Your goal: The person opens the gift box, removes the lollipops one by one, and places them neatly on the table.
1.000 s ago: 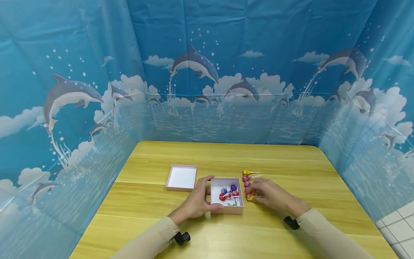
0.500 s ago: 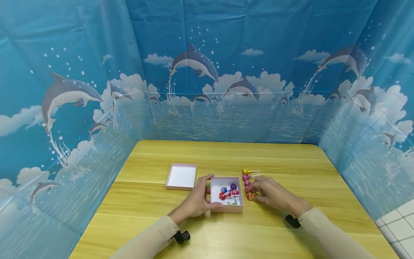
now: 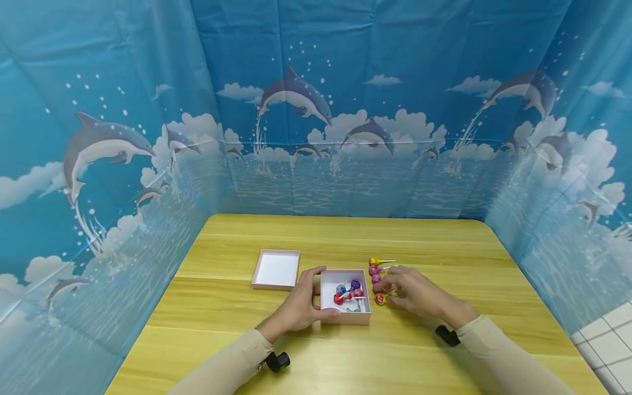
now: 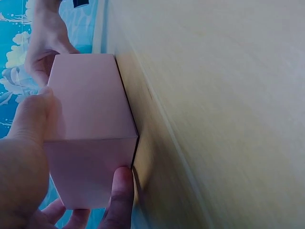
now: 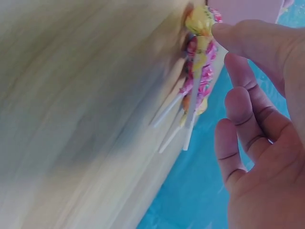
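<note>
My left hand (image 3: pixel 298 304) grips the left side of a small pink box (image 3: pixel 345 318), thumb at its near side and fingers round the far left corner. Several lollipops (image 3: pixel 338 298) in red, blue and purple wrappers lie inside it. Right of the box, lollipops stand in a column, heads toward the box: a yellow one (image 3: pixel 373 262), pink ones (image 3: pixel 373 270) and the nearest yellow one (image 3: pixel 380 299). My right hand (image 3: pixel 417 291) is over the near end of this column, fingers loosely bent. In the right wrist view its thumb tip overlaps the nearest yellow lollipop (image 5: pixel 199 21).
A shallow pink box lid (image 3: pixel 277 269) with a white inside lies left of the box, behind my left hand. Under everything is a wood-grain table (image 3: pixel 345 236). Dolphin-print curtains (image 3: pixel 316 181) enclose its back and sides.
My right fingers have loosened a little from the nearest yellow lollipop, which now shows more fully on the table. The left hand and the box have stayed in place.
</note>
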`<state>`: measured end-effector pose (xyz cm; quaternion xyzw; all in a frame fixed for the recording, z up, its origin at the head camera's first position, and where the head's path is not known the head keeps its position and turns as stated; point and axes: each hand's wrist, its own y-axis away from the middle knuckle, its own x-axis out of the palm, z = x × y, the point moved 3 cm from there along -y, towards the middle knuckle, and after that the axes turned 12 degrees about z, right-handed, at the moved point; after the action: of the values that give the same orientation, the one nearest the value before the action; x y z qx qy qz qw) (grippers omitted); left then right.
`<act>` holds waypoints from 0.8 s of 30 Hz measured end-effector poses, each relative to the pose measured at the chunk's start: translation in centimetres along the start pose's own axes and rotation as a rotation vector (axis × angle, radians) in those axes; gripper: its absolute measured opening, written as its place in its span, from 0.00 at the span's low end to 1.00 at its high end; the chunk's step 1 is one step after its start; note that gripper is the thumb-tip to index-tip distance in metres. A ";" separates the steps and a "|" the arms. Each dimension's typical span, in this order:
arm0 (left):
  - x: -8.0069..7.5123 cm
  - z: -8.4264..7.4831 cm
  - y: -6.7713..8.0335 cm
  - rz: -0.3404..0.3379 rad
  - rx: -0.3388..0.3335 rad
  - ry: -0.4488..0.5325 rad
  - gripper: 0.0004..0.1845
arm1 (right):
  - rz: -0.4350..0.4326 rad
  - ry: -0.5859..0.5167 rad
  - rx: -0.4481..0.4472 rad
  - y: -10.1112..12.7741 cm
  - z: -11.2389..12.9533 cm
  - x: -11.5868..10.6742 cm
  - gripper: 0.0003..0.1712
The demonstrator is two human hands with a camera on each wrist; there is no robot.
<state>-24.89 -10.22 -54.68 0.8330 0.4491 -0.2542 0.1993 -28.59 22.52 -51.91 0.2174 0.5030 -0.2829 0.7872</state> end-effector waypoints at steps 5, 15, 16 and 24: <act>0.0 0.0 0.0 0.007 0.007 0.003 0.63 | -0.036 0.012 -0.023 -0.3 0.7 -0.5 0.16; -0.5 -0.2 -0.1 0.041 0.029 0.014 0.63 | -0.057 -0.006 -0.044 -2.0 2.5 -1.7 0.14; -0.5 -0.2 -0.1 0.042 0.027 0.013 0.63 | -0.050 -0.012 -0.042 -2.1 2.7 -1.8 0.14; -0.3 -0.3 0.0 0.052 0.018 0.021 0.63 | -0.011 -0.014 -0.076 -3.7 4.2 -2.7 0.15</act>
<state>-24.96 -10.28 -54.30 0.8488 0.4272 -0.2442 0.1935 -29.16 17.72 -47.97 0.1825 0.5089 -0.2692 0.7970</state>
